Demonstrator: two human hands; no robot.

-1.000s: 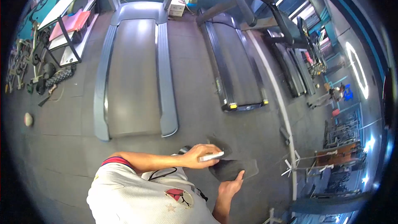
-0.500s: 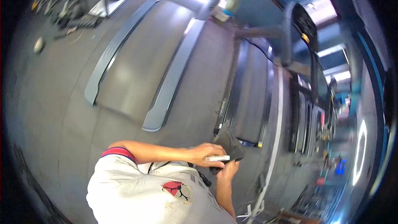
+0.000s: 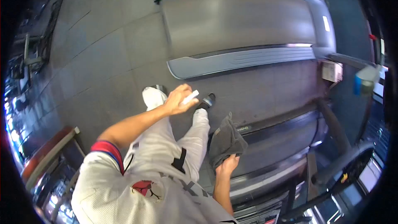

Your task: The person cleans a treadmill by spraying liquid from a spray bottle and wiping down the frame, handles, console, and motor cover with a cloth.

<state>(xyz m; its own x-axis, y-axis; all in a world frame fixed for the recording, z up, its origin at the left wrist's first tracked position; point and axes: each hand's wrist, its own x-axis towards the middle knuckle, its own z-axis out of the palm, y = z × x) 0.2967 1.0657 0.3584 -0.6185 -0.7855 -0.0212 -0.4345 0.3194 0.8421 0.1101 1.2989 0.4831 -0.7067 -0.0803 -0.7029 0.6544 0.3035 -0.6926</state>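
Observation:
My left hand [image 3: 178, 100] is closed around a small white rectangular object [image 3: 191, 97], whose kind I cannot make out. It is held out in front of my legs, above the floor near my feet. My right hand [image 3: 227, 164] grips the lower end of a dark grey cloth [image 3: 227, 142], which bunches up and spreads beyond the fingers. The cloth is apart from the left hand and overlaps the edge of a treadmill in the view.
A treadmill with a grey belt [image 3: 236, 20] and blue-grey side rails [image 3: 244, 61] lies ahead. Another treadmill [image 3: 265, 149] is close on my right, with its console [image 3: 352, 174] farther right. A small white box [image 3: 332, 71] stands between them. Dark tiles [image 3: 103, 54] cover the floor.
My hands were together at the cloth and are now apart. The left moved away with the white object; the right kept the cloth. The view turned, bringing my legs and feet into sight.

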